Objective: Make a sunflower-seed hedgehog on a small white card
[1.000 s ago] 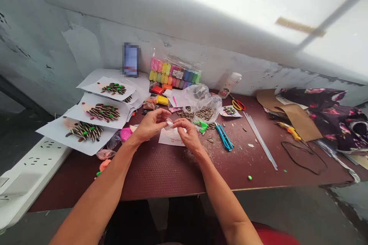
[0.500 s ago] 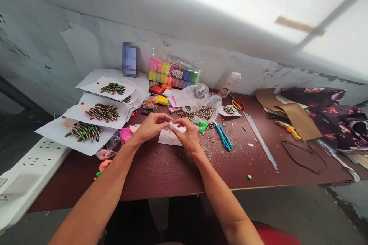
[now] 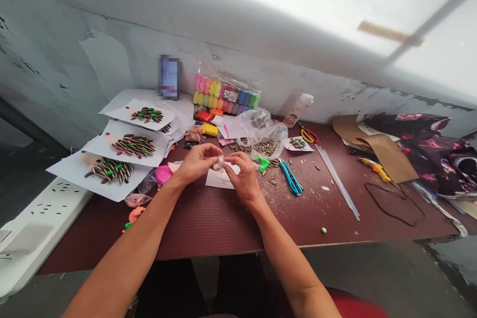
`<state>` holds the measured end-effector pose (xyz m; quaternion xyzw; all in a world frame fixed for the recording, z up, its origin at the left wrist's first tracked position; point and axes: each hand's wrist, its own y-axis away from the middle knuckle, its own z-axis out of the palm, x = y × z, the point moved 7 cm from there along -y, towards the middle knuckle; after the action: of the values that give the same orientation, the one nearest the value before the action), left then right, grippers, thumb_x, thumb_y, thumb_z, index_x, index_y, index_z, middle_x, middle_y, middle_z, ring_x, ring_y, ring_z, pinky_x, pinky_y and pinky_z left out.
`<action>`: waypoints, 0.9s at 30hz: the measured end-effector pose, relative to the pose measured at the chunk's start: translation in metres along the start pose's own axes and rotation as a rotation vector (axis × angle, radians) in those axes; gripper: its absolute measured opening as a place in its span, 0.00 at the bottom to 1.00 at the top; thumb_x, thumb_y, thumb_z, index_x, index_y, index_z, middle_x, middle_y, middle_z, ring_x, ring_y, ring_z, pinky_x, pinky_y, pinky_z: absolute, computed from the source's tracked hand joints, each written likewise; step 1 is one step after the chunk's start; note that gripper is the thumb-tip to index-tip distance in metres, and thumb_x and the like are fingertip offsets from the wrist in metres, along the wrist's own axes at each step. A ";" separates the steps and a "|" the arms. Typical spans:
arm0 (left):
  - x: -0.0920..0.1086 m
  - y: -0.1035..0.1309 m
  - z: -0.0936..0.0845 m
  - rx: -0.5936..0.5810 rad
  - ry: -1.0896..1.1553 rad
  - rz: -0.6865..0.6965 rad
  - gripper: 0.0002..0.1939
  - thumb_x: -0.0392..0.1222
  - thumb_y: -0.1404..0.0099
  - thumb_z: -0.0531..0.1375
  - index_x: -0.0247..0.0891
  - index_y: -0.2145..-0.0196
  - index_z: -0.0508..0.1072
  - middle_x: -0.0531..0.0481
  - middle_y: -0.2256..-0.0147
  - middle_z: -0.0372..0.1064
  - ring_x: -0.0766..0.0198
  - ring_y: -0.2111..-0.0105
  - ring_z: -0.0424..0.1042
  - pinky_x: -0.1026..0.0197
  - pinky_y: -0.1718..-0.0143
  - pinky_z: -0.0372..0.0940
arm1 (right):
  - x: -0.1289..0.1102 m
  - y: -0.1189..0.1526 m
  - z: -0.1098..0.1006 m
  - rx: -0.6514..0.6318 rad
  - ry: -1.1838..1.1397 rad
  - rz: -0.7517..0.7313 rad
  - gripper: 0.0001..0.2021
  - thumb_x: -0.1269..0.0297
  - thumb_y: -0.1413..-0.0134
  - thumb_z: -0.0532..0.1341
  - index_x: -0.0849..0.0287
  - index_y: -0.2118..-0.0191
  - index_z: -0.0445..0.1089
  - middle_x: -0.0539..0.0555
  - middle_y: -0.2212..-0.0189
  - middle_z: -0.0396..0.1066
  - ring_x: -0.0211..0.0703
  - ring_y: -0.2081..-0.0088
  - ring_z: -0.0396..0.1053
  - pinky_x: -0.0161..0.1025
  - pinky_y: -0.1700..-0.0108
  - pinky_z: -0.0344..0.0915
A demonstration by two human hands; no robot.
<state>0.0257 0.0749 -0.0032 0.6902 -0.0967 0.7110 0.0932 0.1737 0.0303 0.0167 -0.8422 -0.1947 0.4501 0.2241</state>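
Note:
Between the fingertips of both hands is a small crumpled piece of clear, whitish plastic (image 3: 219,162). My left hand (image 3: 199,161) pinches it from the left, with thumb and forefinger closed. From the right, my right hand (image 3: 241,175) grips it in the same way. Under the hands lies a white paper (image 3: 219,179) with a faint drawing, partly covered by the fingers. Striped seeds (image 3: 265,146) lie beside a clear plastic bag (image 3: 257,121) beyond my right hand, with a bright green clay lump (image 3: 263,163) nearer.
Hedgehog pictures (image 3: 130,145) are stacked at the left, near a white power strip (image 3: 44,218). Behind are colored clay packs (image 3: 227,97) and a bottle (image 3: 298,109). A blue cutter (image 3: 290,177), scissors (image 3: 308,135), clear sticks (image 3: 339,184) and a glue gun (image 3: 378,170) lie to the right.
The fingers have shifted slightly around the plastic, and more of its crumpled shape shows. Both hands stay over the paper.

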 end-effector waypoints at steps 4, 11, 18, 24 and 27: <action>0.000 0.003 0.006 -0.092 -0.001 -0.027 0.18 0.48 0.50 0.72 0.35 0.65 0.78 0.47 0.67 0.77 0.61 0.69 0.76 0.58 0.67 0.74 | 0.006 -0.001 -0.003 0.030 -0.012 0.052 0.03 0.65 0.38 0.66 0.55 0.64 0.76 0.52 0.65 0.74 0.42 0.64 0.70 0.41 0.58 0.69; 0.004 0.001 -0.003 -0.004 0.043 0.027 0.20 0.46 0.52 0.72 0.35 0.62 0.77 0.48 0.65 0.76 0.60 0.66 0.76 0.56 0.60 0.74 | 0.001 -0.001 0.001 -0.041 -0.086 0.059 0.02 0.66 0.40 0.67 0.53 0.65 0.78 0.53 0.60 0.74 0.43 0.56 0.72 0.43 0.50 0.69; -0.001 -0.001 -0.003 0.019 0.001 0.009 0.18 0.46 0.53 0.71 0.35 0.65 0.77 0.50 0.67 0.76 0.62 0.69 0.76 0.57 0.64 0.74 | 0.011 0.002 0.003 -0.023 -0.025 0.153 0.05 0.70 0.42 0.68 0.54 0.65 0.80 0.54 0.60 0.77 0.45 0.57 0.75 0.44 0.51 0.71; -0.007 -0.001 0.003 -0.059 -0.040 -0.014 0.17 0.49 0.51 0.71 0.34 0.68 0.78 0.47 0.70 0.78 0.60 0.71 0.77 0.58 0.67 0.75 | 0.013 0.003 0.002 -0.021 -0.082 0.194 0.02 0.66 0.42 0.69 0.53 0.66 0.81 0.54 0.57 0.78 0.45 0.55 0.75 0.43 0.49 0.71; -0.009 0.001 0.006 -0.069 -0.050 -0.064 0.17 0.49 0.49 0.71 0.34 0.66 0.78 0.47 0.70 0.78 0.61 0.74 0.77 0.59 0.72 0.74 | 0.011 0.003 0.001 0.014 -0.137 0.204 0.05 0.62 0.40 0.68 0.54 0.66 0.80 0.54 0.58 0.78 0.44 0.56 0.75 0.42 0.50 0.71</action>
<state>0.0310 0.0723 -0.0125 0.7071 -0.1013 0.6862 0.1373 0.1788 0.0340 0.0075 -0.8233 -0.1199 0.5285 0.1689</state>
